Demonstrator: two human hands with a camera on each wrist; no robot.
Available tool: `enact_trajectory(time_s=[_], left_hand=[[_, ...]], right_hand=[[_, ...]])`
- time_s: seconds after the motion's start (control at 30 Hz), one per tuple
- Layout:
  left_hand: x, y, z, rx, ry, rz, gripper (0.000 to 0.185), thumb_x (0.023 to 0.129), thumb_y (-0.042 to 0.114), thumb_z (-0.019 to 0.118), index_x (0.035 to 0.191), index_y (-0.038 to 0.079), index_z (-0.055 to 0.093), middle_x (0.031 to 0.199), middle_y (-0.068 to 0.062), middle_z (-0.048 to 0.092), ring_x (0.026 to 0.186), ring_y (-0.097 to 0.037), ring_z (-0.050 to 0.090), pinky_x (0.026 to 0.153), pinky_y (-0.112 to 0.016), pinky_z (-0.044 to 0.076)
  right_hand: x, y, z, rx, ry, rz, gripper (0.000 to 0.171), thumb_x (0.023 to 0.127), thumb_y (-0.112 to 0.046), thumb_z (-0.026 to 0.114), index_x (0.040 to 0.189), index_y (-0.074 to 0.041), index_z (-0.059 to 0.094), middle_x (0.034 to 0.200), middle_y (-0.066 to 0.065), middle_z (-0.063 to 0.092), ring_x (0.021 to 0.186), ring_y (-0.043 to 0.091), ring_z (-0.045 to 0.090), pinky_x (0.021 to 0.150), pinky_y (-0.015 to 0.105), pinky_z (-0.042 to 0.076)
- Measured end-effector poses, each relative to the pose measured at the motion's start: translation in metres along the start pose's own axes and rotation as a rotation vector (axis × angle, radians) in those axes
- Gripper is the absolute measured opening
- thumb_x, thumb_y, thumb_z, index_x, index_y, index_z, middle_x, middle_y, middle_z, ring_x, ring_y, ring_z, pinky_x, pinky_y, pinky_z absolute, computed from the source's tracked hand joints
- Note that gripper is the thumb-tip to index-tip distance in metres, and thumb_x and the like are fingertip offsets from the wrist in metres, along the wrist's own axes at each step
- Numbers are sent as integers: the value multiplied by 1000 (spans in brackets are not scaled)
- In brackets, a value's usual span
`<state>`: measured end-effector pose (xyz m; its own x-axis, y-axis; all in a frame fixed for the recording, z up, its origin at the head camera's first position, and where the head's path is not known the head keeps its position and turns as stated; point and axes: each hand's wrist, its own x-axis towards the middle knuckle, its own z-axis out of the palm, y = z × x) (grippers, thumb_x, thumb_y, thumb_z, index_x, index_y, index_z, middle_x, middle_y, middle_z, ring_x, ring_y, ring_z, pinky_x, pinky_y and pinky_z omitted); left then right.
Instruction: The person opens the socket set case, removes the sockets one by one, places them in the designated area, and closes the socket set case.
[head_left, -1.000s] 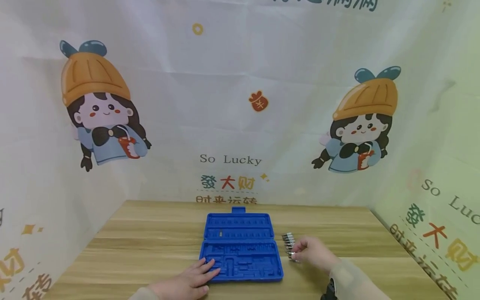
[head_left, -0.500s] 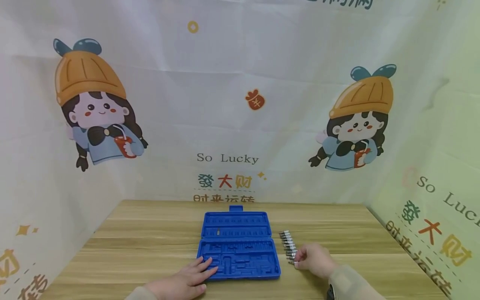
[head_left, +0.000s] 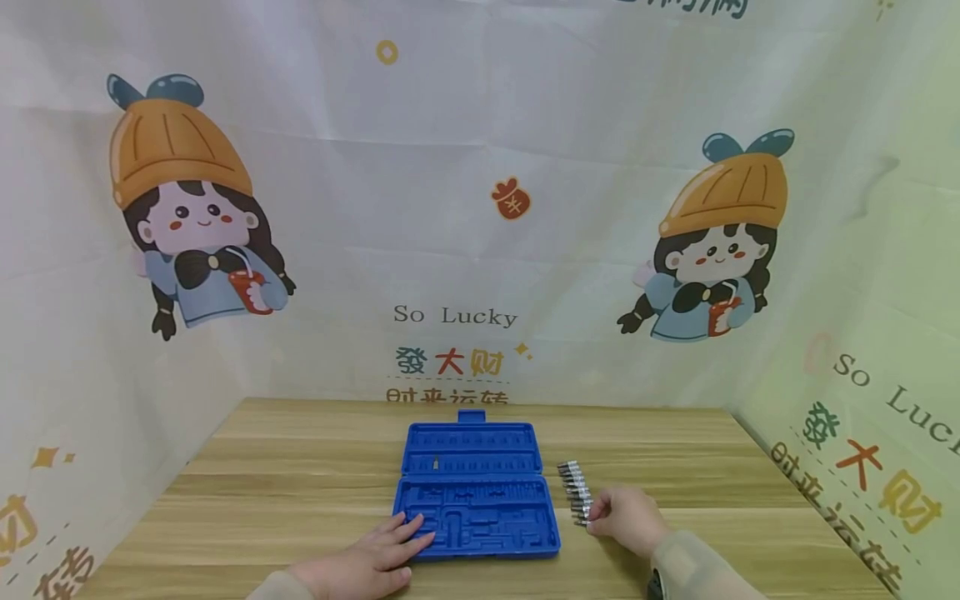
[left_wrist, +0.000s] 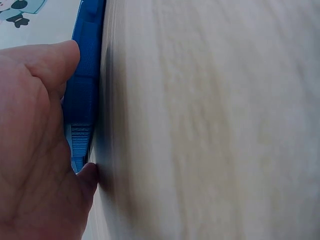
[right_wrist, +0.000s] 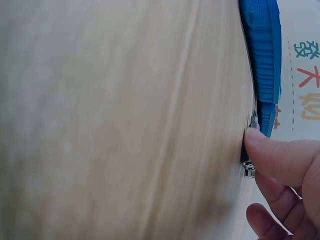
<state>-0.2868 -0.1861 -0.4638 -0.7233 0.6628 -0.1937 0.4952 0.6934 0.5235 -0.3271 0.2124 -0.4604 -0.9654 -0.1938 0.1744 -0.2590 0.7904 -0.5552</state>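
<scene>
An open blue plastic tool case (head_left: 487,554) lies on the wooden table, hinged lid toward the back. My left hand (head_left: 367,562) rests with spread, straight fingers on its front left corner. To the right of the case, several small silver socket bits (head_left: 573,482) with dark tips lie side by side in a row. At the row's near end, my right hand (head_left: 628,521) pinches a socket bit between thumb and fingers. In the right wrist view, the pointed tip of this socket bit (right_wrist: 254,120) sticks out past my thumb; its middle is hidden.
One small bit (head_left: 436,463) stands in a slot of the lid. The case's moulded recesses are otherwise bare. A printed cloth backdrop (head_left: 345,250) surrounds the table (head_left: 285,467) at the back and sides. A dark band (head_left: 657,583) circles my right wrist.
My right hand has moved slightly nearer along the row, uncovering more of the socket bits. My left hand has stayed on the case corner. The head view has shifted a little.
</scene>
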Motion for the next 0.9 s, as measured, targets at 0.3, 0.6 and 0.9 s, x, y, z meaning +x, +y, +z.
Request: enact_trajectory(time_s=[0.3,0.6,0.9], left_hand=[[-2,2,-2,0,-8,-1,53,102,38,43,152,23,32,158,-12,22,144,-42,11,108,-61,21],[-3,0,-4,2,-11,-3,53,102,37,44,152,24,32,158,-12,22,144,-41,12,109,-59,22],[-1,-3,-1,5,-2,22,55,102,39,44,152,20,32,157,-15,22,143,-43,13,109,-59,23]], right_hand=[[3,-6,-2,-16,-9,1,24,66,-8,84,69,-14,60,66,-8,57,62,10,49,59,28,40],[31,-43,-9,231,-155,-1,11,82,-9,74,83,-6,63,75,0,59,68,16,53,61,32,45],[66,-90,16,286,-153,3,15,84,-16,75,92,-7,66,89,1,62,81,17,57,72,38,48]])
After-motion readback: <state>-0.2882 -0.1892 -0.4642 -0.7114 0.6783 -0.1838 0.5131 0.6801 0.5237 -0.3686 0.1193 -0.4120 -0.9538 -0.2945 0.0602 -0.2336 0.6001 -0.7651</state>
